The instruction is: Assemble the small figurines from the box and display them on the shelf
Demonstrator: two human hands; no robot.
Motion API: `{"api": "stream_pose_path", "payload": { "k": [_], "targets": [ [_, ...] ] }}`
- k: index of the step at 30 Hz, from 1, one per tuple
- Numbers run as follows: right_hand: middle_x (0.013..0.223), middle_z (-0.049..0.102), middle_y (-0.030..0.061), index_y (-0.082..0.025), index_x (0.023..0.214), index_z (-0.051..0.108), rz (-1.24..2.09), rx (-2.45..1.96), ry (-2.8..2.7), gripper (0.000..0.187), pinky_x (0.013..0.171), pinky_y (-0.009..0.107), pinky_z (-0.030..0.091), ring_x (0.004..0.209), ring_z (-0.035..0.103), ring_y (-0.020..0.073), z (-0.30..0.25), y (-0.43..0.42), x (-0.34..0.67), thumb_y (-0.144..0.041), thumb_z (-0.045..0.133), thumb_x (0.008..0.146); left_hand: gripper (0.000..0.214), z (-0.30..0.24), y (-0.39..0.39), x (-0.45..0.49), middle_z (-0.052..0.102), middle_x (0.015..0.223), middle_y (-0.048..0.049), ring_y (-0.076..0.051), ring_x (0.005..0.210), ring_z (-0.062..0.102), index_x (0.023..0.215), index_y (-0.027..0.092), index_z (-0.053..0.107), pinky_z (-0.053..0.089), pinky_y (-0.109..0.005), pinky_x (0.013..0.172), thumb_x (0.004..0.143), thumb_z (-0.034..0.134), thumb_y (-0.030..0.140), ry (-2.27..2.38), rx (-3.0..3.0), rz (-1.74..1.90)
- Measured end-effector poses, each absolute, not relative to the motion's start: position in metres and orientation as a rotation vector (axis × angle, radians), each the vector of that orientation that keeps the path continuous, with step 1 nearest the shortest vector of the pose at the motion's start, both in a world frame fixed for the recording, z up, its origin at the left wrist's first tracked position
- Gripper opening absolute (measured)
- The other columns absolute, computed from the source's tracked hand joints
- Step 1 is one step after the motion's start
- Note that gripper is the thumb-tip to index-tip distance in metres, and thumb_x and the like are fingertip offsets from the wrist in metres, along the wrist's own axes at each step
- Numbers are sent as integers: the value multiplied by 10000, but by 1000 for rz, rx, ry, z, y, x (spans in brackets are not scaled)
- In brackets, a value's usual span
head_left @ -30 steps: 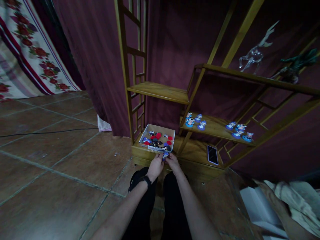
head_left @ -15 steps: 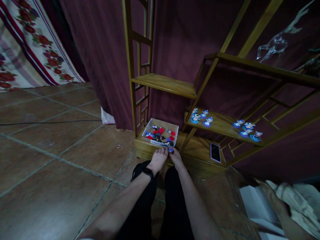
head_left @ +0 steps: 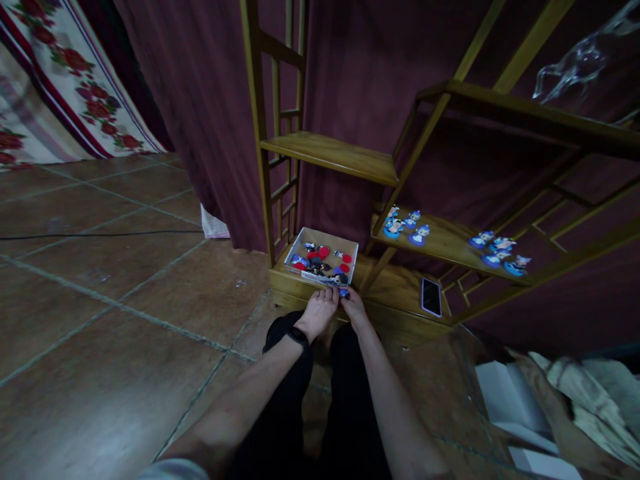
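A small blue-purple figurine is between my two hands, just in front of the box. My left hand, with a dark band on its wrist, has its fingers closed at the figurine's left side. On the other side, my right hand pinches it; most of the figurine is hidden by the fingers. Right beyond the hands stands a shallow open cardboard box, holding several small dark and blue figurines and red round bases.
Several blue figurines stand on the wooden shelf at the right, with more figurines farther along it. A phone lies on the lower board. A clear horse-shaped ornament is up at the right. White boxes lie on the floor.
The view has shifted slightly. Both hands stay together at the box's front edge, still around the figurine, with only a slight finger movement.
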State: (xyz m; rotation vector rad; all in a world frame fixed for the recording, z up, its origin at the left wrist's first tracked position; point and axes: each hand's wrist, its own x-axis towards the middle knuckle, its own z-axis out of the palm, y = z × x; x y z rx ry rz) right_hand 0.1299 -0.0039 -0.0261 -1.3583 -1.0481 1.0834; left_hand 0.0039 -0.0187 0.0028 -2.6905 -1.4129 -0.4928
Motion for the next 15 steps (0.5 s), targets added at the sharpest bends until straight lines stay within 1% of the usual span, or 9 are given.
{"api": "stream_pose_path", "payload": {
  "k": [15],
  "targets": [
    [823,643,-9,-205,832,618,1050,-1345,-1058,270,828,309,402,805,561,164,-24,-7,129,-241,547,574,403,2,-22,6,535,980,-197,-247,880,519,1223,43,378,374,-357,745,825,353,97,-1368,-2642,-470]
  ]
}}
